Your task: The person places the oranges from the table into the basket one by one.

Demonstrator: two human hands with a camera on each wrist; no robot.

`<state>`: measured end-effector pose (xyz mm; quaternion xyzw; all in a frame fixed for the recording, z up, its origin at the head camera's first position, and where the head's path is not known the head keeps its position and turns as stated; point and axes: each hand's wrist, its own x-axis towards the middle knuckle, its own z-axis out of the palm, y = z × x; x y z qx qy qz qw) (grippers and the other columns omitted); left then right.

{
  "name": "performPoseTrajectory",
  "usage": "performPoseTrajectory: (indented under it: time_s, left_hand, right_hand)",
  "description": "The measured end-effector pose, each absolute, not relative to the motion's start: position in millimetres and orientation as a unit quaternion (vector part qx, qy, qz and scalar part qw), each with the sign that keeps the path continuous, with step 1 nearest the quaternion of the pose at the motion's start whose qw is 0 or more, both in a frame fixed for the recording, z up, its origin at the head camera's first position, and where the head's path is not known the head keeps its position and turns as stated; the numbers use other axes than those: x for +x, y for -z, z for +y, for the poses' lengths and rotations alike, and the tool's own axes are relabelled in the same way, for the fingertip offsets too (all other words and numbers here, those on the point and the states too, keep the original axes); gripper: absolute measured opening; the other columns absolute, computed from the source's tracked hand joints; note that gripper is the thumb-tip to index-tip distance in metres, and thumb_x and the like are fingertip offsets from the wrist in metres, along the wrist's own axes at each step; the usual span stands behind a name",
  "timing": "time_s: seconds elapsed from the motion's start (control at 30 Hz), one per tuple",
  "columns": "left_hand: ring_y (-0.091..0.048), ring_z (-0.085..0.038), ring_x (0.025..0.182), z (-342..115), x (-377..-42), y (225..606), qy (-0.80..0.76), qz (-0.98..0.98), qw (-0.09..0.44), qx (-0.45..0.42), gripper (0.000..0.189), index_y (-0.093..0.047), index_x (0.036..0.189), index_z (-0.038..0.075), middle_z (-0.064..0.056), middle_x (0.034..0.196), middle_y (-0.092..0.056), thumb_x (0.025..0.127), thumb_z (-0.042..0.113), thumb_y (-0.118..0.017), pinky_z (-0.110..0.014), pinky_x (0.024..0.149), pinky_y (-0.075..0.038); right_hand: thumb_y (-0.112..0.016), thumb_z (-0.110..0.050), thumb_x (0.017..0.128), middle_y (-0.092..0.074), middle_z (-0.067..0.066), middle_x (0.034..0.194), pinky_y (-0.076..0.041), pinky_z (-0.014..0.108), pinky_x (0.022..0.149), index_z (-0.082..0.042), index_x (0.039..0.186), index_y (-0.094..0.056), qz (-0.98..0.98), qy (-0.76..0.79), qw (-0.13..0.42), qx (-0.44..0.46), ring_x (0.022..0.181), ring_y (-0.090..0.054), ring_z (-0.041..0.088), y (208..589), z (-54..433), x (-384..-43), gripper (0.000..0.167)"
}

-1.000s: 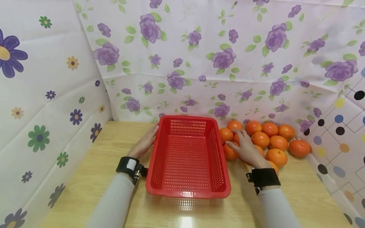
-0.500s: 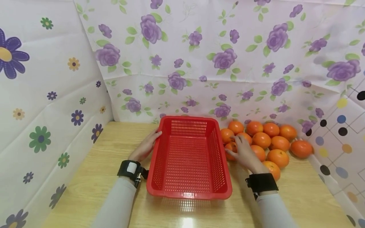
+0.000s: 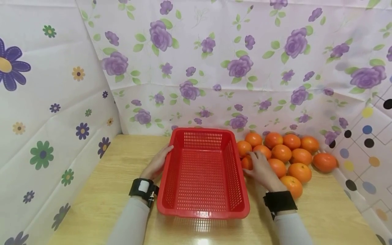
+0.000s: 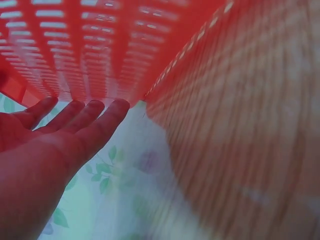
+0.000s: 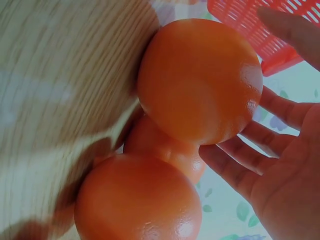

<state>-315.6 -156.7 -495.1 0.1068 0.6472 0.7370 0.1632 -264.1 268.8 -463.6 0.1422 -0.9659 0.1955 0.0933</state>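
A red plastic basket [image 3: 200, 214] with slotted walls stands at the middle of the table. Against its left side my left hand [image 3: 156, 164] rests, and the left wrist view shows its fingers [image 4: 95, 127] extended along the outer wall. My right hand [image 3: 262, 171] reaches to an orange [image 3: 246, 163] close by the basket's right wall. Seen from the right wrist, the fingers lie fairly straight at this orange's far side, some tips hidden behind it, while the thumb [image 5: 290, 32] stands apart from it, overlapping the basket.
Several more oranges [image 3: 301, 156] cluster to the right of the basket, reaching back to the flowered cloth [image 3: 190, 71] behind the table. More patterned cloth [image 3: 361, 163] hangs on the right side. Wooden tabletop [image 3: 107, 183] shows left of the basket.
My right hand has drawn slightly toward the front and settled around the orange nearest the basket, uncovering oranges behind it. My left fingers have shifted a little onto the basket's edge. The basket stays put.
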Motion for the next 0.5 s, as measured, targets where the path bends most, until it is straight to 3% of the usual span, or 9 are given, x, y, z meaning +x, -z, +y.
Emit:
performPoseTrajectory:
  time_s: [0.33,0.5]
  left_hand:
    - [-0.056,-0.044,0.127,-152.2,-310.2,498.5,-0.764,0.623,0.146,0.082,0.065,-0.026,0.164,0.023,-0.028,0.149,-0.046,0.109,0.054,-0.043,-0.043,0.090,-0.059]
    - [-0.060,-0.037,0.119,-149.0,-309.6,499.2,-0.762,0.629,0.139,0.068,0.066,-0.026,0.165,0.023,-0.027,0.147,-0.047,0.109,0.053,-0.044,-0.039,0.086,-0.060]
  right_hand:
    - [-0.088,-0.010,0.082,-0.047,0.029,0.131,-0.049,0.061,0.095,0.008,0.136,-0.056,-0.969,-0.167,0.113,0.144,0.117,-0.046,0.047,471.9,264.0,-264.2,0.065]
    - [-0.088,-0.009,0.081,-0.048,0.028,0.128,-0.049,0.060,0.091,0.007,0.133,-0.058,-0.965,-0.171,0.130,0.149,0.114,-0.049,0.047,474.2,264.4,-262.5,0.062]
